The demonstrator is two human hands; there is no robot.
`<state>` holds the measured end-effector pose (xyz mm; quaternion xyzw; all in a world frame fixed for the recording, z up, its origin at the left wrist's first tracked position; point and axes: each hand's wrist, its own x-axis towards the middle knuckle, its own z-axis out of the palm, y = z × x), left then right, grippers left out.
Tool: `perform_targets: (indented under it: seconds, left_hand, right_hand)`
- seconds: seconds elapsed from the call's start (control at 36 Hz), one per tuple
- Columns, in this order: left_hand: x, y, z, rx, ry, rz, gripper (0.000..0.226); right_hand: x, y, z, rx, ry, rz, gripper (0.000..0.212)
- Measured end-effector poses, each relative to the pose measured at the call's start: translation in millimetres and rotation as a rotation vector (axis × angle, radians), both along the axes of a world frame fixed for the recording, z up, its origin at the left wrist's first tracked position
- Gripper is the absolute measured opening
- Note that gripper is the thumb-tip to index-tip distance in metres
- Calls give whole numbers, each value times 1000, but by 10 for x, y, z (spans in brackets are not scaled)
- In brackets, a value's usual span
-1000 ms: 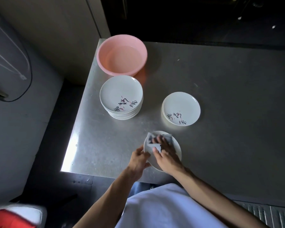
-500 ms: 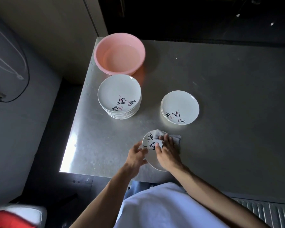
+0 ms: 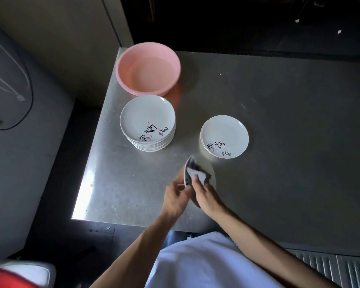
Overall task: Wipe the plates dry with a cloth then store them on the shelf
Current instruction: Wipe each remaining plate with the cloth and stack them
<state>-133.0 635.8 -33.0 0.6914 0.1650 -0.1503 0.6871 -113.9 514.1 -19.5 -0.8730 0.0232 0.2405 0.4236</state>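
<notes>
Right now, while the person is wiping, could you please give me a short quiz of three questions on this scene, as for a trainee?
1. Choose one. The held plate is: A lying flat and untouched; B tilted up, gripped at its rim by the left hand; C stacked on another plate.
2. True or false: the tall stack of plates stands next to the pink basin.
3. Fill in: the cloth is pressed on the plate by the ___ hand.
Key: 1 B; 2 true; 3 right, the right hand.
</notes>
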Motion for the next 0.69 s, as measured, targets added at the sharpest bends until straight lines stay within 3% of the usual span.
perform_targets:
  seconds: [0.06,0.11,0.19,0.28,0.39,0.47,0.53,0.58,0.64,0.69]
  left_hand:
    - [-37,-61,-20,162,-170,-78,59]
    - [-78,-93,-37,280,-268,-91,56]
    - [-126,-160,-1,520,-411,-134,49]
    - [-138,-218,-1,745,-510,-175,46]
    - [-125,-185,-75,823,-578,-253,59]
    - [-110,-60,-156,684,-601,-255,55]
    - [-101,18,-270,633,-502,-141,57]
    - [-56,82,-378,561,-198,24,71]
    - [3,117,-386,272,147,153,71]
    - [62,148,-351,-99,369,249,42]
  right_hand:
    - [99,89,120,174,109,-174,42]
    - [190,121,225,301,88,-333,35]
    - [277,96,281,320,-28,-456,20]
    - [368,22,250,307,-5,-654,20]
    - [408,-133,160,437,80,-818,28]
    - [379,-260,163,523,191,-897,22]
    - [356,-361,115,593,222,-908,22]
    - [337,-445,88,623,257,-876,18]
    - [329,-517,91,623,320,-844,18]
    - [326,-592,85,624,366,-818,25]
